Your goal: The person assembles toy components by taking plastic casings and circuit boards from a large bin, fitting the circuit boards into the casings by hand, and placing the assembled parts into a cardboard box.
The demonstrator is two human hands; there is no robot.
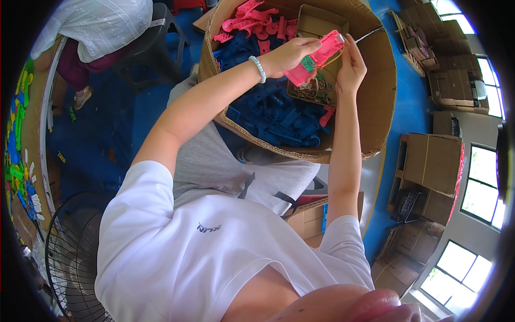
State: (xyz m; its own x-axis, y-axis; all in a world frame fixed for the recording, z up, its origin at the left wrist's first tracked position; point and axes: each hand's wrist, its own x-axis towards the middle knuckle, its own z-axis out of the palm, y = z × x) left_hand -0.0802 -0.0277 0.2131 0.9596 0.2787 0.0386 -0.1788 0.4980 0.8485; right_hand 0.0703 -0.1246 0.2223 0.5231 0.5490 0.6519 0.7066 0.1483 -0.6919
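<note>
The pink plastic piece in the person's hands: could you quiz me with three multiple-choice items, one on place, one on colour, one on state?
1. Where is the pink piece held?
A. Above the cardboard box
B. On the floor
C. On the fan

2. What colour are most parts in the box?
A. Yellow
B. Dark blue
C. White

3. How is the left hand?
A. Empty
B. Gripping the pink piece
C. Resting on a knee

Answers: A, it hangs over the open box; B, blue parts fill it; B, fingers wrap the piece while the right hand touches its end.
</note>
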